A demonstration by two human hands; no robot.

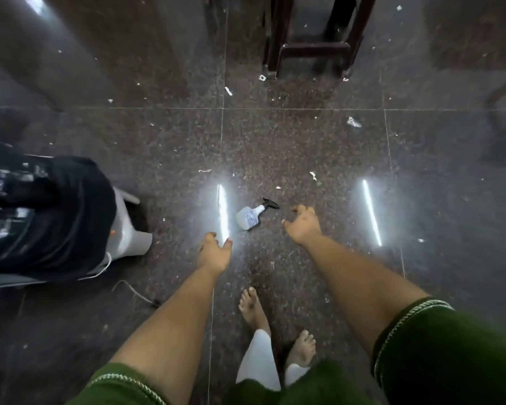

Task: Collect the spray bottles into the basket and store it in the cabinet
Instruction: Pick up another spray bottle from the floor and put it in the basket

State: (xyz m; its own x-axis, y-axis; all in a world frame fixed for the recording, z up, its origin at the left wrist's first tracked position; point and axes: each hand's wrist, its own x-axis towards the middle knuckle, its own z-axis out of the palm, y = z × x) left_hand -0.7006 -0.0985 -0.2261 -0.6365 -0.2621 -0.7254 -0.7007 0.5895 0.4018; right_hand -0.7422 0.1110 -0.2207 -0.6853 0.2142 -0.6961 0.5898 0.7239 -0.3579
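A small clear spray bottle (pixel 250 216) with a black trigger head lies on its side on the dark stone floor, nozzle pointing up-right. My right hand (pixel 303 225) hovers just right of it with fingers spread and loosely curled, holding nothing. Below and left of the bottle is my left hand (pixel 214 252), relaxed and empty, apart from the bottle. No basket or cabinet is in view.
A white plastic chair (pixel 129 229) draped with dark cloth (pixel 56 217) stands at the left, with a thin cable (pixel 135 292) on the floor beside it. A dark wooden stool (pixel 310 51) stands at the top. Paper scraps litter the floor. My bare feet (pixel 251 309) stand below the bottle.
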